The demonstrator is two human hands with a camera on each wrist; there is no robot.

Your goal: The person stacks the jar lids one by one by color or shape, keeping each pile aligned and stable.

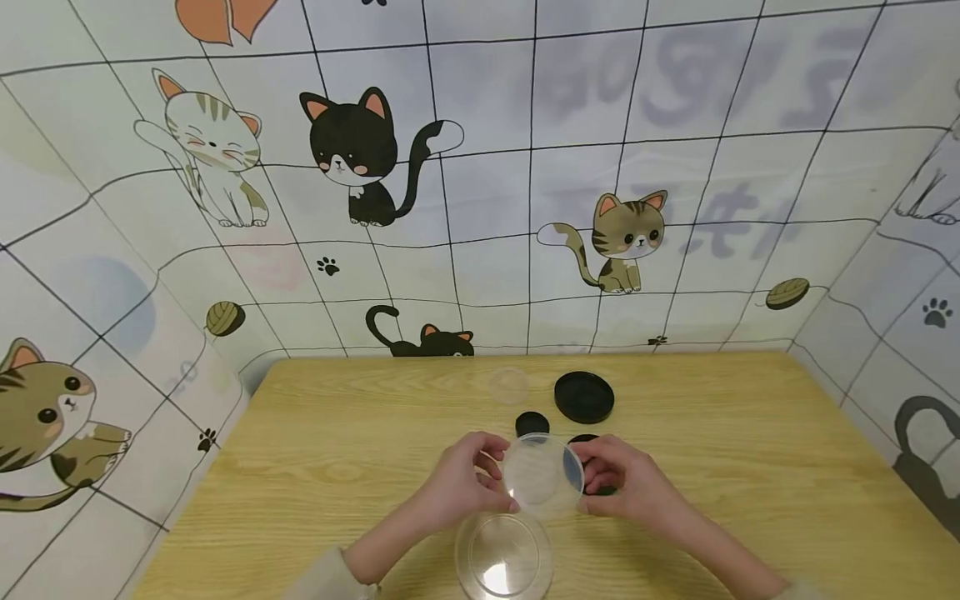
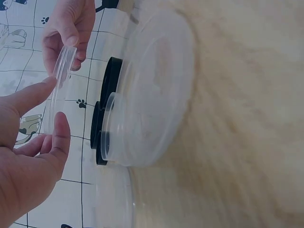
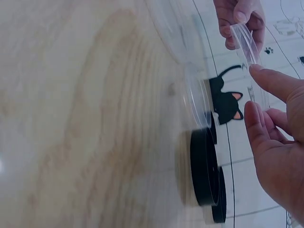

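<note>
A clear round lid (image 1: 543, 473) is held up above the table between both hands, tilted in the head view. The left hand (image 1: 468, 477) pinches its left edge between thumb and fingers; the right hand (image 1: 628, 482) pinches the right edge. Both wrist views show the lid nearly edge-on, in the left wrist view as a thin clear disc (image 2: 61, 83) and in the right wrist view likewise, a disc (image 3: 251, 61). Just below it in the head view, a larger clear round piece (image 1: 504, 557) lies on the table.
Behind the hands lie a large black round piece (image 1: 584, 397), a small black one (image 1: 532, 424) and a faint clear disc (image 1: 509, 386). Another black piece (image 1: 583, 439) is partly hidden by the right hand. A cat-patterned wall covering (image 1: 487, 208) rises behind the wooden table (image 1: 337, 433).
</note>
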